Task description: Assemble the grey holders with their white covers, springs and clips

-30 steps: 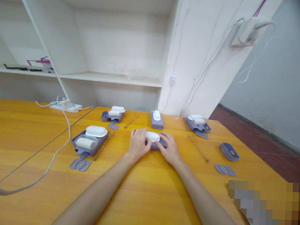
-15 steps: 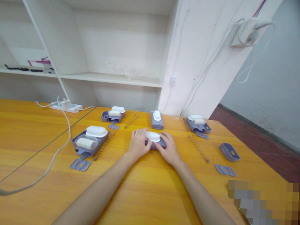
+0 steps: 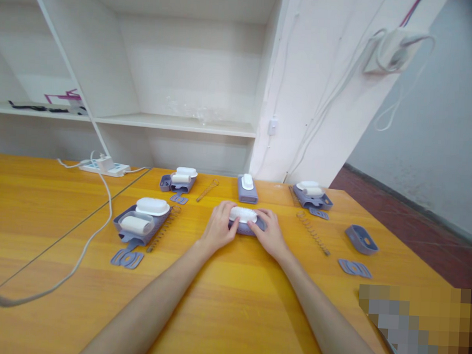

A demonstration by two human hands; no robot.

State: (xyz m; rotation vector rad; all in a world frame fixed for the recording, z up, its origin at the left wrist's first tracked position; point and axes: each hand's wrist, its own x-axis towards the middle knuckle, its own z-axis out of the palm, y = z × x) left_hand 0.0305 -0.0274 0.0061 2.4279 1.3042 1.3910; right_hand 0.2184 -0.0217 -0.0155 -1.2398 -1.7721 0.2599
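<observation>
Between left hand [image 3: 219, 224] and right hand [image 3: 271, 235], equally near: box [image 3: 244, 229] under white cap [image 3: 242, 215], long axis left-right, held at ends in curled grip.

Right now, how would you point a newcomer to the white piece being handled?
Start on the orange-brown wooden table and go to the middle of the view. There, between the left hand and right hand, the white piece shows above a purple-grey case. Unlike the other white pieces around, it has a hand at each end.
</observation>
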